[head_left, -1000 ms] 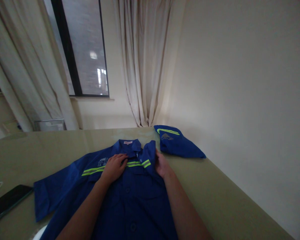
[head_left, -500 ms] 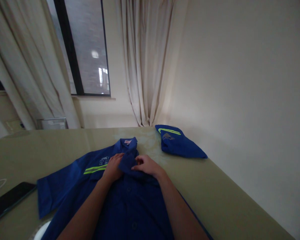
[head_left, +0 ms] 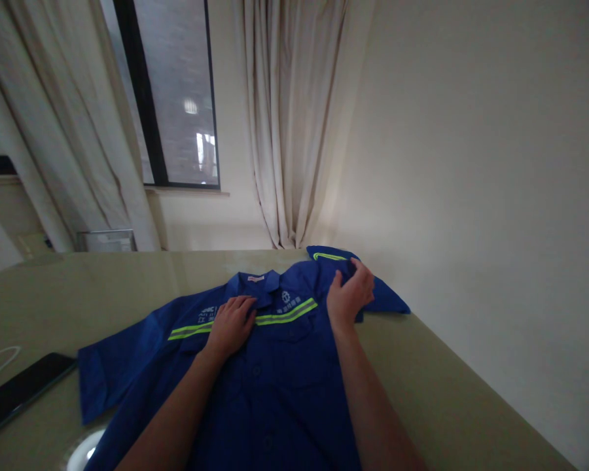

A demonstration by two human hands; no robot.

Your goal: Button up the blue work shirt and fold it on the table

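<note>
A blue short-sleeved work shirt lies front up and spread out, collar away from me. A yellow-green and grey reflective stripe crosses its chest, with pale printing above it. My left hand rests on the chest just below the collar, fingers stretched over the cloth. Over the sleeve on the right is my right hand, thumb and fingers apart and slightly curved. That hand hides part of the sleeve. Whether its fingertips grip any cloth is unclear.
A folded blue garment with a similar stripe lies behind my right hand, near the wall. At left are a dark phone, a white cord and a round white object partly under the shirt. Curtains hang beyond the table.
The shirt's right front, folded inward before, now lies opened out to the right, showing its stripe and emblem. My right hand has moved right and away from me; my left stays nearly put.
</note>
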